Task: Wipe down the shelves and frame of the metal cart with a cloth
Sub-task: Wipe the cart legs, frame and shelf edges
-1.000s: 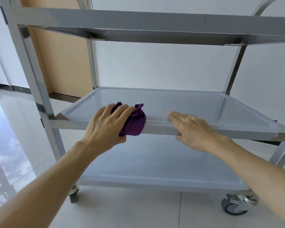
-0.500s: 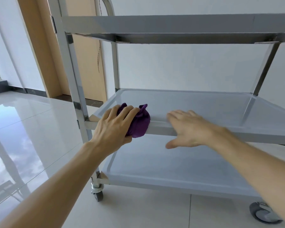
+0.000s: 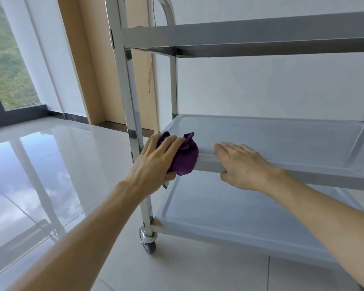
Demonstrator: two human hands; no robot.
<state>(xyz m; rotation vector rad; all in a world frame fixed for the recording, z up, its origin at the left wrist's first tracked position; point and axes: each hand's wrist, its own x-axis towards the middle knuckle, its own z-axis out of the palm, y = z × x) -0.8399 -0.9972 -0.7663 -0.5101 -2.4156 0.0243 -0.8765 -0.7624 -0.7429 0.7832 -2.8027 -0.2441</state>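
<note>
A three-tier metal cart fills the right of the view, with its front left post (image 3: 127,97) upright. My left hand (image 3: 156,162) is closed around a bunched purple cloth (image 3: 186,158) and presses it on the front rim of the middle shelf (image 3: 282,135), close to that post. My right hand (image 3: 242,164) grips the same rim just to the right of the cloth, fingers on top and thumb underneath. The top shelf (image 3: 250,36) is above and the bottom shelf (image 3: 240,211) is below.
A caster wheel (image 3: 148,241) sits under the front left post. Glossy floor tiles (image 3: 40,164) spread to the left. A wooden door (image 3: 93,59) and a window (image 3: 6,59) lie beyond, and a white wall stands behind the cart.
My left hand and the cloth have slid left along the middle shelf's front rim toward the post. My right hand now wraps the rim with its thumb below. The view has swung left.
</note>
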